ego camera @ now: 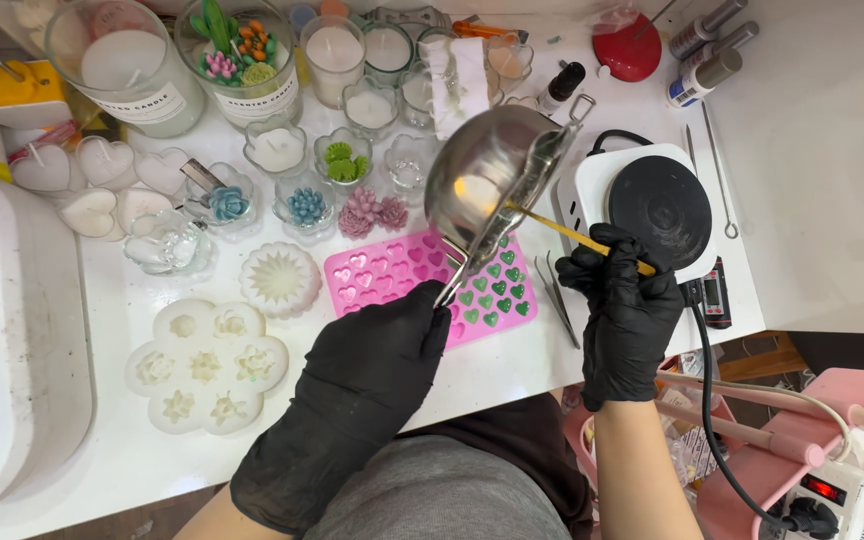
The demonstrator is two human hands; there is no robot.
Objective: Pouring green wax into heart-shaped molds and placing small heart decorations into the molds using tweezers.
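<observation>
Nearest the table's front edge (pixel 512 365), the black-gloved left hand (pixel 377 355) is closed around the handle of a small steel pouring pot (pixel 487 175), tilted above the pink heart mould (pixel 422 280), while bare tabletop lies only between the white flower mould (pixel 207 365) and the wrist. The right hand (pixel 627 300), fingers pinched on a thin yellow stick (pixel 572 235), reaches its tip into the pot, beside tweezers (pixel 557 295) and hotplate (pixel 652 205). Beyond, candle jars (pixel 242 60) crowd the far edge.
</observation>
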